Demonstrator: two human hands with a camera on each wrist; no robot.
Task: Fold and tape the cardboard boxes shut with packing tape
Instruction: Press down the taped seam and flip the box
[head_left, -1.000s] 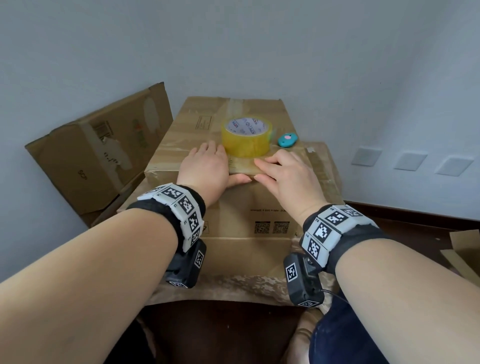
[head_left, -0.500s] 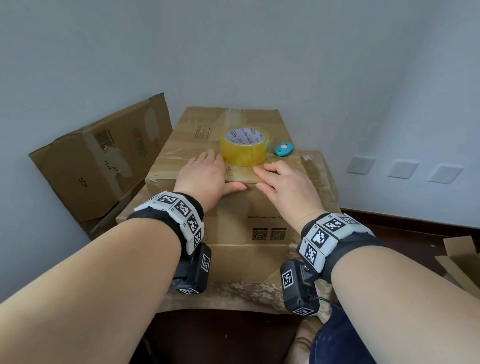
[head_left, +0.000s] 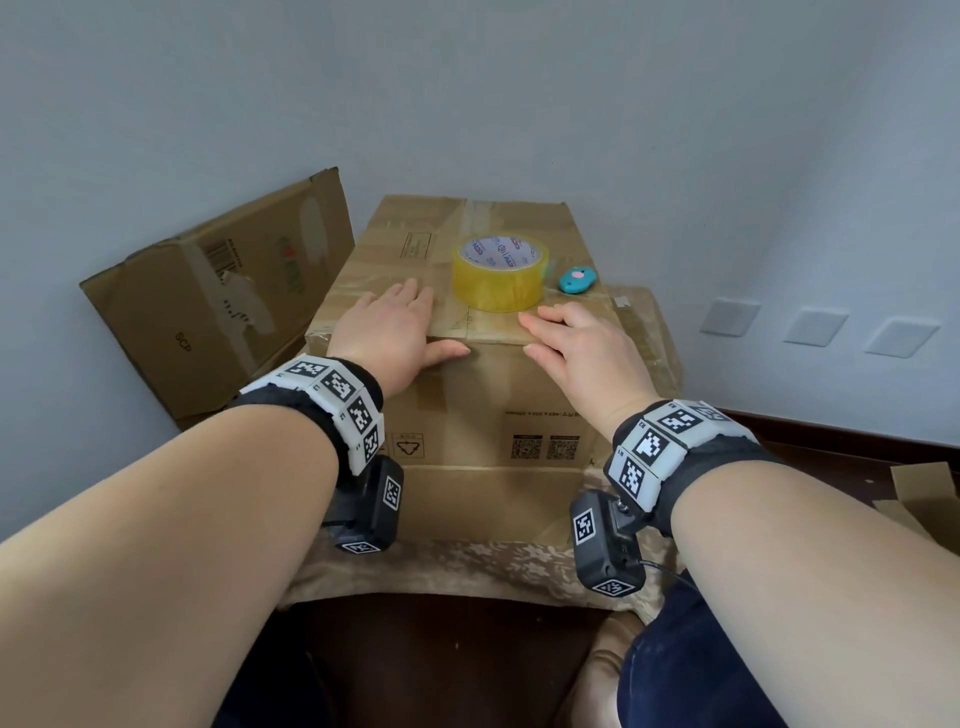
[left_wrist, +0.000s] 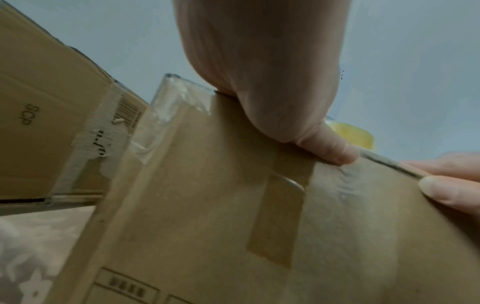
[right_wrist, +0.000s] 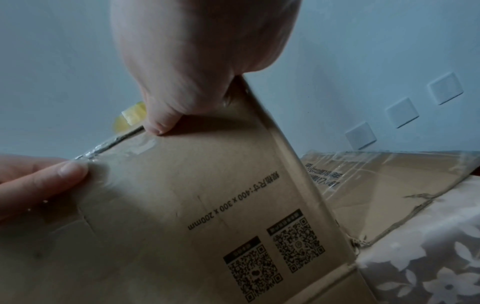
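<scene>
A closed brown cardboard box (head_left: 483, 410) stands on a small table, with clear tape along its top seam. On its lid sit a yellow tape roll (head_left: 497, 273) and a small teal cutter (head_left: 576, 279). My left hand (head_left: 395, 332) lies flat on the lid's near left, thumb (left_wrist: 330, 148) on the front edge. My right hand (head_left: 582, 348) lies flat on the near right, thumb (right_wrist: 161, 123) at the same edge. Both hands have straight fingers and press the lid near the taped seam. The front face (right_wrist: 233, 216) shows two QR codes.
A second, worn cardboard box (head_left: 218, 296) leans against the wall at the left. A flattened carton (right_wrist: 376, 185) lies under the box on a floral tablecloth (head_left: 467, 571). Cardboard scraps (head_left: 924, 499) lie on the dark floor at the right. Walls close in behind.
The view has tilted, so everything sits lower in frame. My right hand has slid slightly right along the lid's front edge. The left hand stays put.
</scene>
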